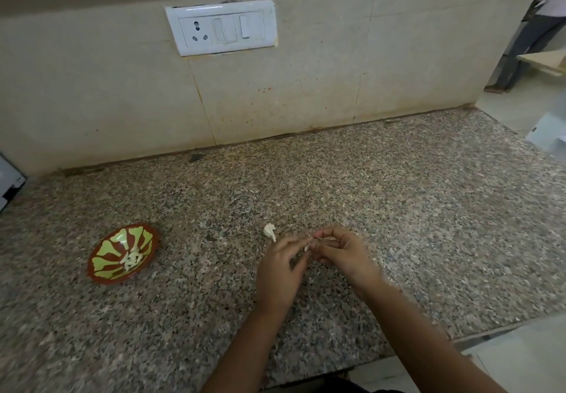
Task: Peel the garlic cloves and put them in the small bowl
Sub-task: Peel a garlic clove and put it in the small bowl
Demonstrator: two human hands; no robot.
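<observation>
My left hand [280, 271] and my right hand [341, 253] meet just above the granite counter [398, 208], fingertips together. Between them they pinch a small garlic clove [307, 247], mostly hidden by the fingers. A white piece of garlic with a stalk [269, 231] lies on the counter just beyond my left hand. The small brown bowl with green pattern [105, 259] stands to the left and holds several peeled cloves [132, 260].
A tiled wall with a white socket and switch plate [221, 27] rises behind the counter. A grey and white appliance [9, 182] sits at the far left edge. The counter's right edge drops to the floor, where a person [539, 21] stands far right.
</observation>
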